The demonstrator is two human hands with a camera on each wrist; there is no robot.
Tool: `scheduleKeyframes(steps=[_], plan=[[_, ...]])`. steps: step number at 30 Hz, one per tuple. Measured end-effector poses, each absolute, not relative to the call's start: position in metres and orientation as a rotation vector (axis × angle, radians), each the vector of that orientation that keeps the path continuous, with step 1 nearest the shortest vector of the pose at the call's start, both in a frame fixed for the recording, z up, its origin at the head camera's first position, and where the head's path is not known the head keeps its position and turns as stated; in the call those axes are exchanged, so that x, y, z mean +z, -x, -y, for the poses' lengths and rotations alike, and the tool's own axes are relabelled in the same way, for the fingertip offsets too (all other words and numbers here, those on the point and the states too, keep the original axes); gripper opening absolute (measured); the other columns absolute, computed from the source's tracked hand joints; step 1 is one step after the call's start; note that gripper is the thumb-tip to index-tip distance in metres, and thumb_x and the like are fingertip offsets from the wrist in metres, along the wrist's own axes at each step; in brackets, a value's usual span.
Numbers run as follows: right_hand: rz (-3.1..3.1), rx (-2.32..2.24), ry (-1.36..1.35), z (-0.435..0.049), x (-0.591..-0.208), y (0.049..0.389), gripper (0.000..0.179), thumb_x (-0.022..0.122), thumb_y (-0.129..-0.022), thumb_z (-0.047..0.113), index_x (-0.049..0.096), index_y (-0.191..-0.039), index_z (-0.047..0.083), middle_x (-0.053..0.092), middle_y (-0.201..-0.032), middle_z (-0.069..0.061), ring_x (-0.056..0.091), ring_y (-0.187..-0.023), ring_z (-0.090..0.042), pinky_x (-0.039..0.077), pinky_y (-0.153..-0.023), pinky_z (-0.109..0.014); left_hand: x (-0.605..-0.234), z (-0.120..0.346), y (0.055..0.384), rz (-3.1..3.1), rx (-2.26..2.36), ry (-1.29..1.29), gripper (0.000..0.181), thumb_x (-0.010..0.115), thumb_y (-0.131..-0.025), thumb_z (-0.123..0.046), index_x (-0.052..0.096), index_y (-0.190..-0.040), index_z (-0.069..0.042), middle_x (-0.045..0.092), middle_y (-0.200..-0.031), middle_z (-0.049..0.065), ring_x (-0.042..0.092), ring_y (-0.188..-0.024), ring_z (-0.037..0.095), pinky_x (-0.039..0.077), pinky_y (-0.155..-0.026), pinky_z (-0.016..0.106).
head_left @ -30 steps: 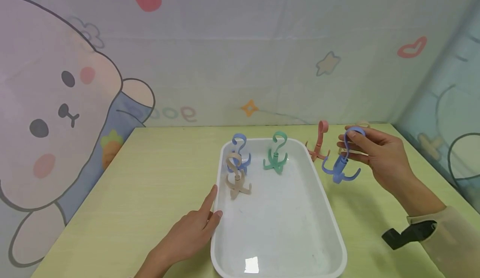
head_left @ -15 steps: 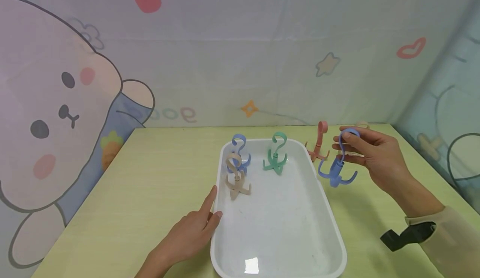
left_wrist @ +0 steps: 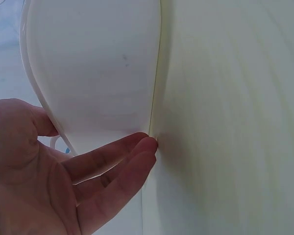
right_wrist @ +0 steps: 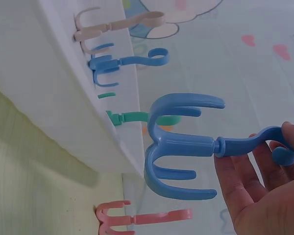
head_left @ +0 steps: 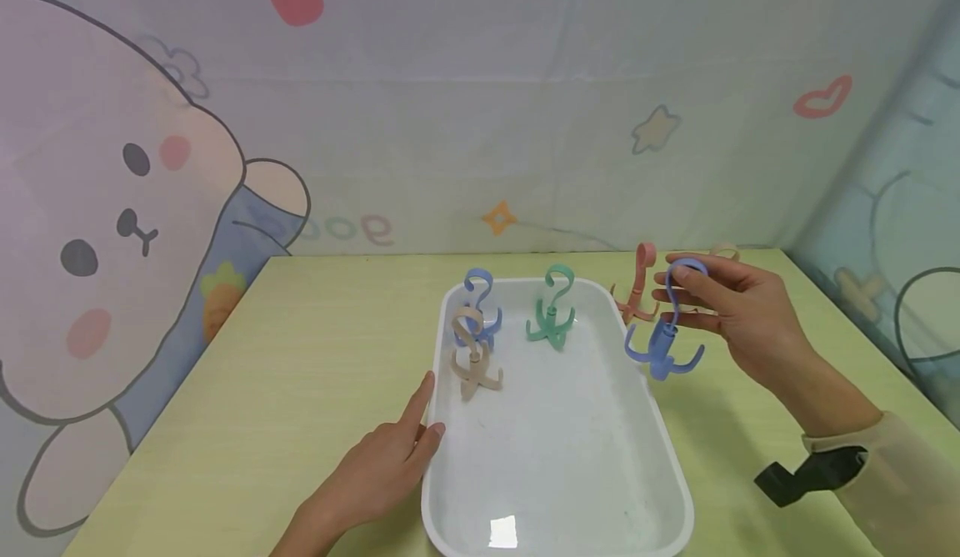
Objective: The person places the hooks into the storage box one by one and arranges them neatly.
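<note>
My right hand (head_left: 761, 319) pinches the curved top of a blue multi-prong hanging hook (head_left: 662, 347). Prongs down, this hook hangs over the right rim of a white tray (head_left: 558, 457). In the right wrist view the whole blue hook (right_wrist: 183, 146) shows, its curl between thumb and fingers. My left hand (head_left: 378, 469) rests against the tray's left side, thumb at the rim and index finger extended. The left wrist view shows the fingers (left_wrist: 117, 186) lying along the outer wall. Inside the tray stand a second blue hook (head_left: 480, 319), a beige hook (head_left: 474, 365) and a green hook (head_left: 552, 319).
Beyond the tray's right rim a red hook (head_left: 637, 290) stands on the pale yellow-green table (head_left: 300, 357). Behind my right hand a beige curl (head_left: 725, 250) is partly hidden. A printed cloth (head_left: 450, 107) hangs along the table's back edge.
My right hand has moved a little to the left with the blue hook, bringing its prongs over the tray's right rim. The left hand and tray have stayed in place.
</note>
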State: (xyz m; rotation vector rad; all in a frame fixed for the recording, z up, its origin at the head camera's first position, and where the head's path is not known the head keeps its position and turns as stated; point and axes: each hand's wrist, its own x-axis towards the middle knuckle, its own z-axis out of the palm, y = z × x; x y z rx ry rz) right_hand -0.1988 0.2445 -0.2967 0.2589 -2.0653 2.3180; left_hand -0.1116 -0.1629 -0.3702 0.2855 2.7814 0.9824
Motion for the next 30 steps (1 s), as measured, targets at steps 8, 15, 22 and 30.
scheduleKeyframes(steps=[8, 15, 22, 30], plan=[[2.069, 2.318, -0.281, -0.237, -0.294, 0.198, 0.015, 0.073, -0.100, 0.015, 0.080, -0.113, 0.014, 0.077, -0.103, 0.001, 0.080, -0.094, -0.016, 0.064, -0.077, -0.034, -0.370, 0.163, 0.112, -2.775, 0.970, -0.275, 0.068, 0.049, -0.112, -0.034, 0.022, -0.170, -0.014, 0.076, -0.111, 0.002, 0.064, -0.087, 0.012, 0.051, -0.078, 0.037], [2.108, 2.295, -0.280, -0.230, -0.292, 0.197, 0.017, 0.074, -0.099, 0.017, 0.080, -0.115, 0.014, 0.077, -0.106, 0.001, 0.079, -0.094, -0.017, 0.063, -0.079, -0.035, -0.371, 0.163, 0.113, -2.777, 0.970, -0.284, 0.068, 0.049, -0.111, -0.034, 0.022, -0.170, -0.014, 0.076, -0.109, 0.002, 0.062, -0.083, 0.012, 0.049, -0.075, 0.035], [2.173, 2.250, -0.298, -0.222, -0.291, 0.197, 0.022, 0.074, -0.100, 0.020, 0.078, -0.119, 0.009, 0.081, -0.101, 0.000, 0.079, -0.093, -0.017, 0.064, -0.079, -0.035, -0.370, 0.162, 0.112, -2.777, 0.977, -0.297, 0.068, 0.049, -0.112, -0.034, 0.022, -0.170, -0.014, 0.076, -0.108, 0.001, 0.061, -0.082, 0.012, 0.048, -0.074, 0.034], [2.200, 2.251, -0.316, -0.211, -0.288, 0.198, 0.019, 0.074, -0.100, 0.021, 0.078, -0.117, 0.014, 0.082, -0.103, 0.000, 0.080, -0.094, -0.018, 0.063, -0.081, -0.034, -0.370, 0.162, 0.112, -2.775, 0.979, -0.285, 0.068, 0.050, -0.111, -0.033, 0.022, -0.170, -0.015, 0.075, -0.109, 0.001, 0.060, -0.082, 0.012, 0.048, -0.073, 0.034]])
